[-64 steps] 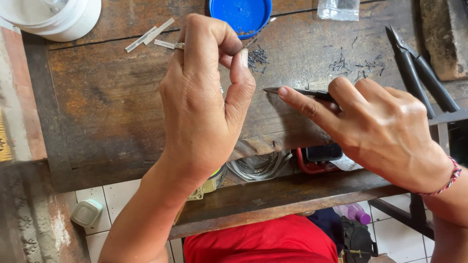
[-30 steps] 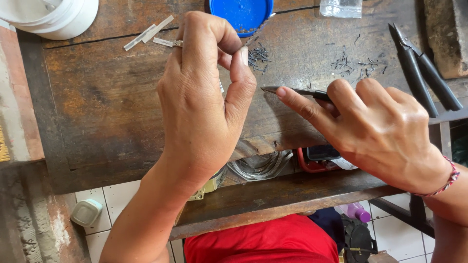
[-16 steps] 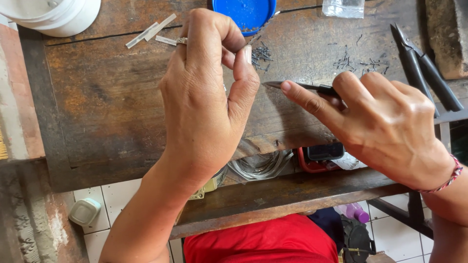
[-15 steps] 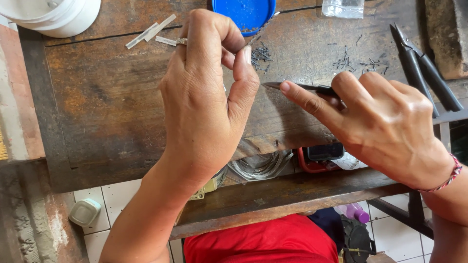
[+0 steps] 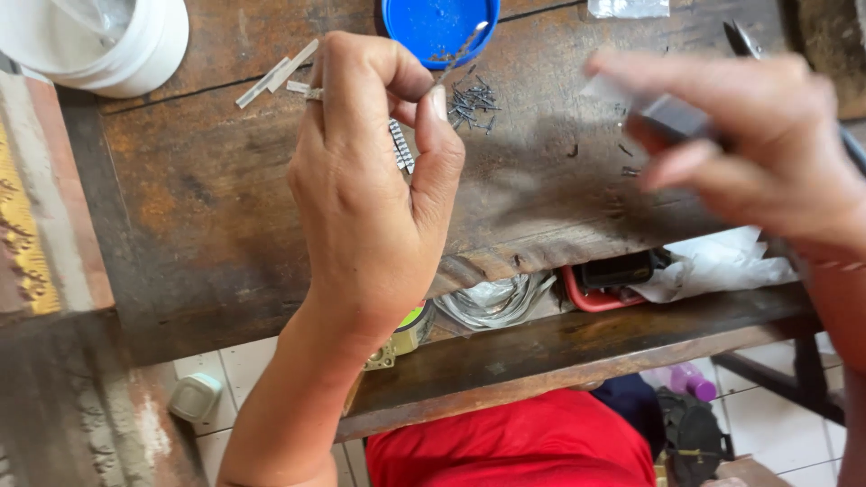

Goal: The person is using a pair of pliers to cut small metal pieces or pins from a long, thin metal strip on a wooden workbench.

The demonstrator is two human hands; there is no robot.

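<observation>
L hand (image 5: 370, 198) is pinched shut on a short silver metal link strip (image 5: 400, 146), thumb and fingertips clamping it, held up over the wooden bench (image 5: 180, 198). A thin twisted wire (image 5: 465, 45) pokes up past the fingertips toward the blue lid; can't tell if it's part of the same piece. R hand (image 5: 749, 144) is motion-blurred, fingers closed round a small grey flat tool (image 5: 672, 115), prob. a file or blade; exact grip can't be made out.

Handling, as a judgement: the strip looks light, jointed and a bit floppy, smooth metal so slippery, small enough to drop easily. Best held across its flat sides near the end being worked, close to the fingertips, w/ firm but not crushing pressure.

Around: a scatter of tiny dark pins (image 5: 471, 101) on the bench just beyond the L thumb, a blue lid (image 5: 437, 27) behind them, loose silver strips (image 5: 275, 74) to the left, white tub (image 5: 108, 45) at the far corner. Pliers (image 5: 741, 38) partly hidden behind the R hand. Lower shelf (image 5: 559, 352) holds a coil of metal bands (image 5: 496, 302) and crumpled white paper (image 5: 713, 266).
</observation>
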